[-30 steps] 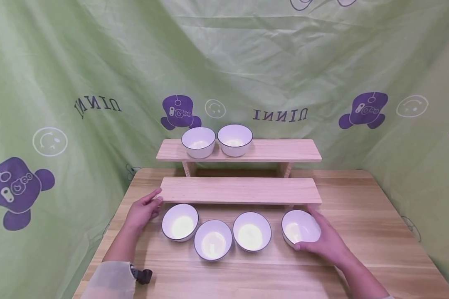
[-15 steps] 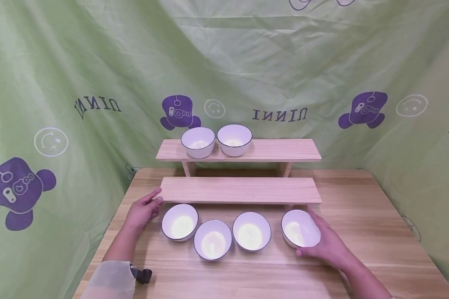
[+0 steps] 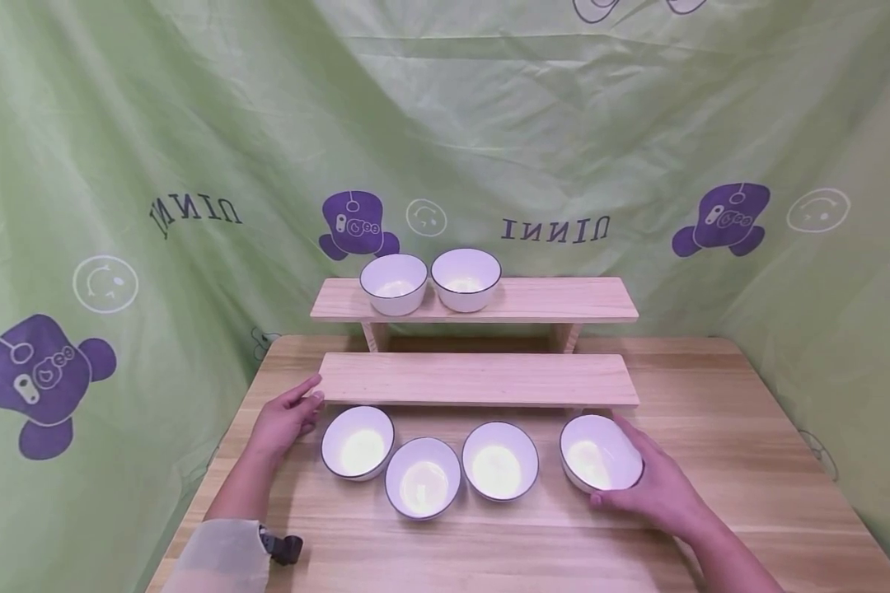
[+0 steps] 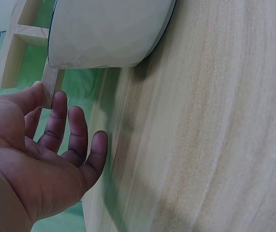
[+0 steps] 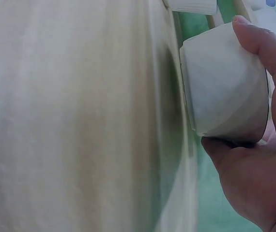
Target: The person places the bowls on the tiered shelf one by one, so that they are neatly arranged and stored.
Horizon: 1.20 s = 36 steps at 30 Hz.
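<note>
Left hand [image 3: 280,422] pinches left end of lower board [image 3: 475,380], long axis left-right; other fingers loosely bent. Six white bowls [image 3: 423,479], mouths up: two on upper board [image 3: 564,298], three on counter [image 3: 534,556], rightmost bowl [image 3: 601,453] beside them, gripped by right hand [image 3: 658,492], thumb nearside, fingers farside.

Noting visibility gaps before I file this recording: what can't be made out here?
Head: right outer wall of the gripped bowl, hidden by the right hand.
Head: supports of the lower shelf, mostly covered by its board.
Left wrist: part of the leftmost front bowl, cut off by the upper edge.
Right wrist: fine grain of the table, blurred.
</note>
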Motion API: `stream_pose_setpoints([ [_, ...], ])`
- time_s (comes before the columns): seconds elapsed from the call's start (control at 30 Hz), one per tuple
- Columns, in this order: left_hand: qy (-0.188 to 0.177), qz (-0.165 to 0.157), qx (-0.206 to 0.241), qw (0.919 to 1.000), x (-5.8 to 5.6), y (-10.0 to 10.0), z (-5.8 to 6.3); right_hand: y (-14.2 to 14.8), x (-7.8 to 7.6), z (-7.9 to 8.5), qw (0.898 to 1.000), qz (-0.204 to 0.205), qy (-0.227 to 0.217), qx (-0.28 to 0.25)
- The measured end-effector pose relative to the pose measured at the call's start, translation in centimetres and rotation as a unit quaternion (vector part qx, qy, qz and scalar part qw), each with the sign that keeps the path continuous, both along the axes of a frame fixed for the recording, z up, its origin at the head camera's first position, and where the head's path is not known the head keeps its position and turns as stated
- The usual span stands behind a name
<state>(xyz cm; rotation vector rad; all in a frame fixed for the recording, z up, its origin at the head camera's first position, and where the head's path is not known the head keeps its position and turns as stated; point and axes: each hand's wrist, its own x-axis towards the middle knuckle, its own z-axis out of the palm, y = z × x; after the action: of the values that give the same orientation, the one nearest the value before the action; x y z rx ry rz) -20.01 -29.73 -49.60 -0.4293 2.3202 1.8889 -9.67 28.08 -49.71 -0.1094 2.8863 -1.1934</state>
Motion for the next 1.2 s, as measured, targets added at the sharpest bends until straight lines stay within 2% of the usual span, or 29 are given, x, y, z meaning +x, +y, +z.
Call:
stream_pose_setpoints([
  [0.5, -0.002, 0.008, 0.014, 0.9999, 0.0, -0.2, -0.3, 0.1, -0.7, 2.7, 1.0, -0.008, 0.013, -0.021],
  [0.83, 0.0, 0.003, 0.004, 1.0, -0.1, -0.2, -0.3, -0.4, -1.8, 4.4, 0.999, -0.014, 0.014, -0.038],
  [1.2, 0.001, 0.001, -0.004, 1.0, 0.0, -0.2, -0.1, -1.0, -3.5, 6.2, 0.998, -0.019, 0.042, -0.041],
])
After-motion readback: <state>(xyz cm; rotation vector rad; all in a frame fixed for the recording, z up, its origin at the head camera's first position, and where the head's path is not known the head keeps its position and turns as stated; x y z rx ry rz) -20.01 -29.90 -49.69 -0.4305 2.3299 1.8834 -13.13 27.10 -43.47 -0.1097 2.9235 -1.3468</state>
